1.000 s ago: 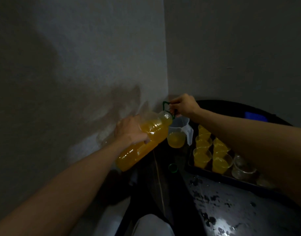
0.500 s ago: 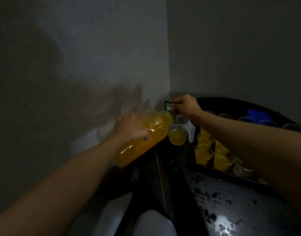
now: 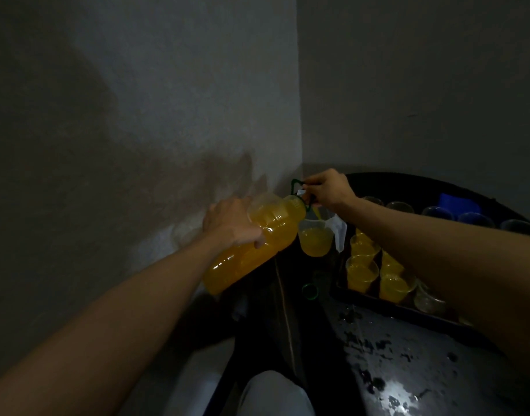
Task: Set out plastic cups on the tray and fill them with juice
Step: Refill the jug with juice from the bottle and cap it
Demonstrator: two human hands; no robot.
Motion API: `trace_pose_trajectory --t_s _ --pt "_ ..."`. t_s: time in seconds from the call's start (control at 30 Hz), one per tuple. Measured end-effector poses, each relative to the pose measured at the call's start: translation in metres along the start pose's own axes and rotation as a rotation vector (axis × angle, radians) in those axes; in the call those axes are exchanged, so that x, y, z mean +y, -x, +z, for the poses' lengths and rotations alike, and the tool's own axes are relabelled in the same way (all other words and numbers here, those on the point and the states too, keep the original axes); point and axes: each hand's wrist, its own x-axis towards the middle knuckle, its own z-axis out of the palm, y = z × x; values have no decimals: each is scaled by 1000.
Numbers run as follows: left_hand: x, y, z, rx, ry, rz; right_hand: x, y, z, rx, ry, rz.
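My left hand [image 3: 232, 225] grips the body of a large bottle of orange juice [image 3: 254, 247], tilted with its neck down to the right. My right hand [image 3: 328, 190] holds the bottle's green handle [image 3: 296, 185] at the neck. Juice runs from the mouth into a clear plastic jug [image 3: 314, 237], partly filled. To the right a dark tray [image 3: 387, 304] holds several plastic cups filled with juice [image 3: 361, 271] and an empty clear cup [image 3: 429, 298]. My right forearm hides part of the tray.
A green bottle cap [image 3: 309, 292] lies on the dark wet table [image 3: 408, 370] near the tray's left corner. Several empty cups [image 3: 438, 213] and a blue object [image 3: 453, 201] stand at the table's far side. Walls meet in a corner just behind the jug.
The bottle has tipped a little further and the juice level in the jug has risen. The view has shifted, bringing the far row of empty cups into sight.
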Motion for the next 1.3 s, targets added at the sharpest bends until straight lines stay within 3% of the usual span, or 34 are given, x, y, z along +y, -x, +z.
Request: trace_pose_trajectory --t_s 1.3 --pt "-1 -3 -9 9 -62 17 -4 3 -3 -23 -3 -42"
